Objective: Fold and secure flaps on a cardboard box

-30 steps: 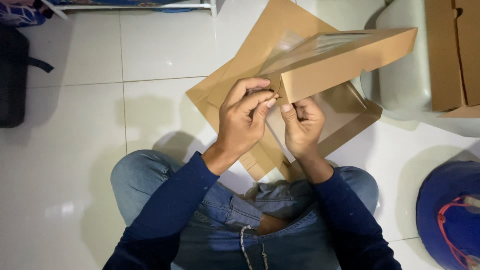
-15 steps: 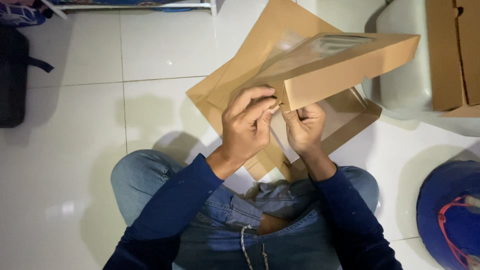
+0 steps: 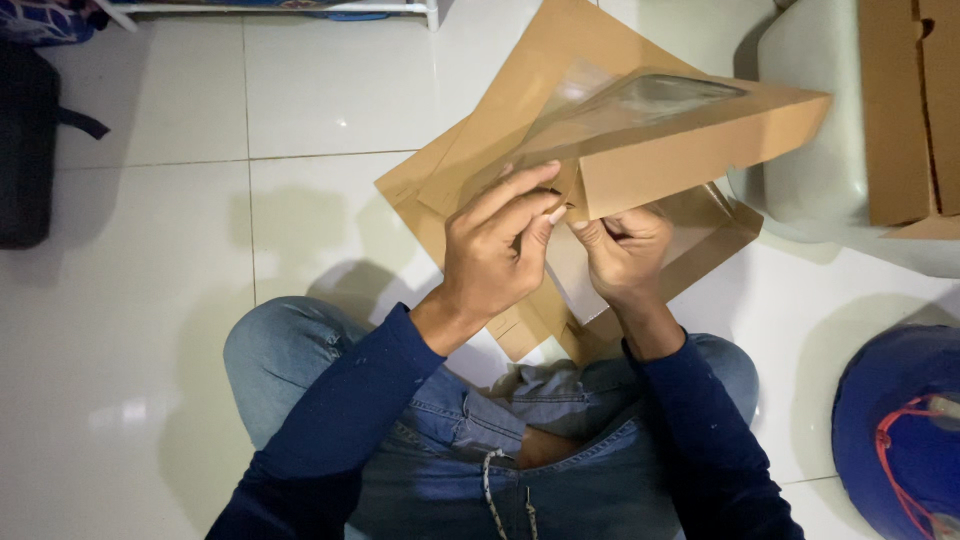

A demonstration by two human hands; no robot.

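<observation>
I sit on a white tiled floor in blue jeans and a dark blue long-sleeved top. A brown cardboard box with a clear plastic window (image 3: pixel 690 150) is held up over my lap. My left hand (image 3: pixel 497 250) pinches the near corner flap of the box between thumb and fingers. My right hand (image 3: pixel 625 250) grips the same corner from below and from the right. Under the box lie flat brown cardboard sheets (image 3: pixel 450 190) on the floor.
A pale green plastic seat (image 3: pixel 815 150) at the upper right carries a stack of flat cardboard (image 3: pixel 905 100). A blue helmet-like object with a red strap (image 3: pixel 900 430) lies at the lower right. A black bag (image 3: pixel 25 140) rests at the left edge.
The box has tipped slightly and its right end has risen a little. My left fingers have shifted on the corner flap. My right hand stays under the corner.
</observation>
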